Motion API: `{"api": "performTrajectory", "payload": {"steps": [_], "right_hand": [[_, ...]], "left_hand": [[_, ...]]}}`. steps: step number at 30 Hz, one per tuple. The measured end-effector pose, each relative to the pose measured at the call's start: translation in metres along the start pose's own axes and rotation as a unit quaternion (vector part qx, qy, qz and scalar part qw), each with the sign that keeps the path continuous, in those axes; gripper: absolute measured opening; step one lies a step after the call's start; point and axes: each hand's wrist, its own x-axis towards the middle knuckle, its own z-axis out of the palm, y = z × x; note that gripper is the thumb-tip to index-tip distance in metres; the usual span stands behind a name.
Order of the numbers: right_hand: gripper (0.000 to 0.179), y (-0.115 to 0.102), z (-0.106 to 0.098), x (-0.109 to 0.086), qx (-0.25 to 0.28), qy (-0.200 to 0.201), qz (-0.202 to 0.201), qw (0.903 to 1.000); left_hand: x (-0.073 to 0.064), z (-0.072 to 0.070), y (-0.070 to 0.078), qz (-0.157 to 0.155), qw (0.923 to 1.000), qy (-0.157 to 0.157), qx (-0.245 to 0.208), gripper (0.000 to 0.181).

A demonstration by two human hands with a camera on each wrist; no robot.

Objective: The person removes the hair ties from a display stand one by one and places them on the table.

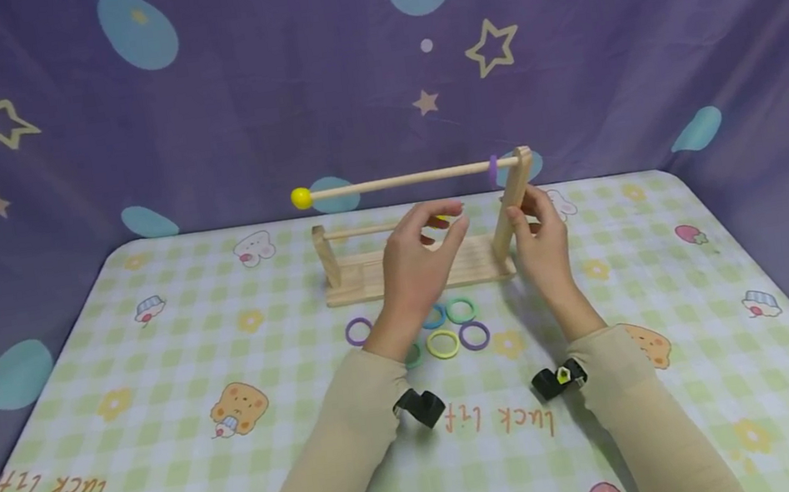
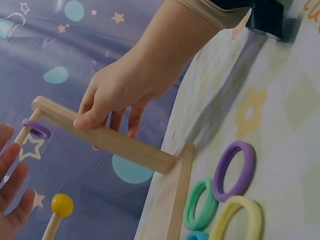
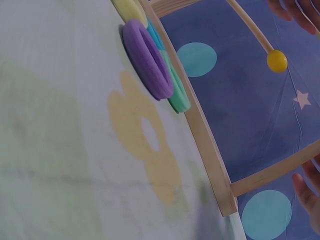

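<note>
A wooden stand has a base [image 1: 362, 282], a short left post [image 1: 326, 257] and a taller right post [image 1: 513, 208]. My right hand [image 1: 544, 246] grips that taller post, thumb on the near side, as the left wrist view also shows. From its top a long rod [image 1: 401, 181] runs left to a yellow ball [image 1: 301, 198]. One purple ring [image 2: 37, 129] hangs on this rod close to the post. My left hand [image 1: 420, 263] hovers in front of the stand below the rod, fingers bent and apart, holding nothing. It partly hides a lower rod [image 1: 358, 232].
Several loose rings lie on the checked tablecloth before the stand, among them a purple ring [image 2: 247, 170], a yellow ring [image 2: 252, 217] and a green ring [image 2: 190, 207]. My left forearm covers part of the group. A purple patterned curtain [image 1: 340, 77] hangs behind the table.
</note>
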Motion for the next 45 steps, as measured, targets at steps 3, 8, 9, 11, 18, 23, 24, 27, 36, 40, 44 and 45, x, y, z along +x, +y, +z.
{"api": "performTrajectory", "payload": {"steps": [3, 8, 9, 11, 18, 23, 24, 27, 36, 40, 44, 45], "right_hand": [[0.039, 0.0, 0.0, 0.0, 0.004, 0.0, 0.0, 1.0], [0.04, 0.002, 0.001, 0.001, 0.008, 0.0, 0.004, 1.0], [0.04, 0.002, 0.001, 0.001, 0.007, 0.0, 0.004, 1.0], [0.041, 0.002, 0.001, 0.001, 0.006, 0.001, 0.004, 1.0], [0.041, 0.003, 0.001, 0.001, 0.002, 0.003, 0.001, 1.0], [0.042, 0.002, 0.001, 0.002, -0.002, 0.002, 0.006, 1.0], [0.042, 0.002, 0.0, 0.002, -0.003, 0.002, 0.007, 1.0], [0.041, 0.002, 0.0, 0.001, -0.004, 0.002, 0.007, 1.0], [0.04, 0.003, 0.0, 0.001, 0.0, 0.003, -0.002, 1.0], [0.039, 0.004, -0.001, 0.001, 0.001, 0.002, -0.002, 1.0], [0.04, 0.003, -0.001, 0.001, 0.001, 0.002, -0.001, 1.0], [0.04, 0.003, -0.001, 0.001, 0.001, 0.002, 0.0, 1.0]], "left_hand": [[0.005, 0.005, 0.003, 0.003, 1.0, -0.003, 0.007, 0.021], [0.011, 0.012, 0.008, -0.001, 0.9997, -0.003, 0.025, 0.022], [0.012, 0.013, 0.009, -0.002, 0.9996, -0.002, 0.029, 0.022], [0.015, 0.015, 0.011, 0.0, 0.9994, 0.004, 0.036, 0.022], [0.02, 0.023, 0.012, -0.004, 0.9987, 0.022, 0.046, 0.021], [0.024, 0.028, 0.012, -0.032, 0.9981, 0.016, 0.049, 0.022], [0.024, 0.029, 0.012, -0.037, 0.998, 0.013, 0.05, 0.022], [0.026, 0.032, 0.012, -0.044, 0.9977, 0.01, 0.051, 0.023], [0.032, 0.036, 0.014, -0.05, 0.9979, 0.022, 0.036, 0.022], [0.034, 0.038, 0.015, -0.055, 0.9975, 0.021, 0.037, 0.021], [0.035, 0.04, 0.017, -0.062, 0.9966, 0.024, 0.048, 0.019], [0.035, 0.04, 0.017, -0.062, 0.9965, 0.024, 0.051, 0.019]]}}
